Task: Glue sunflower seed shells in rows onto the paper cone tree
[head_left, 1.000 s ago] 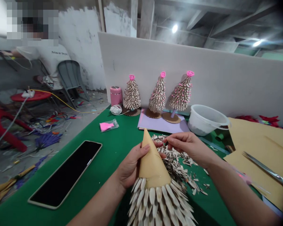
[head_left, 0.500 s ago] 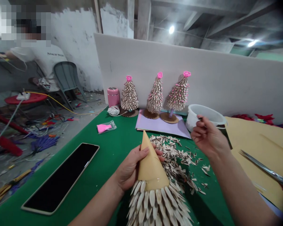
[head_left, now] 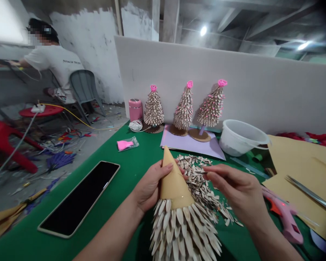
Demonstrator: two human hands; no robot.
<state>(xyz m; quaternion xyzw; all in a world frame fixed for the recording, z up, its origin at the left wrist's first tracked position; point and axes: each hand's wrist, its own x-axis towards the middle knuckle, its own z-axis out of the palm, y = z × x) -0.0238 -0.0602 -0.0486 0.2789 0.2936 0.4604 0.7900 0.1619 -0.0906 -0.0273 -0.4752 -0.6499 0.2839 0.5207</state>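
- Head view, left hand (head_left: 148, 186): fingers wrapped round the bare upper part of a paper cone (head_left: 174, 181), whose tip points away from the person.
- Below the left hand: the cone's lower part is covered with overlapping rows of seed shells (head_left: 183, 228).
- Right hand (head_left: 235, 190): just right of the cone, not touching it. Its fingertips (head_left: 208, 170) are drawn together in a pinch; whether a shell lies between them cannot be told.
- Under those fingertips: a loose pile of shells (head_left: 197, 181) on the green table (head_left: 119, 174).
- Right of the right hand: glue gun (head_left: 285, 217), scissors (head_left: 312, 194).
- Left of the left hand: phone (head_left: 80, 197), screen dark.
- Beyond both hands: white bowl (head_left: 241, 137), three shell trees (head_left: 184, 105).
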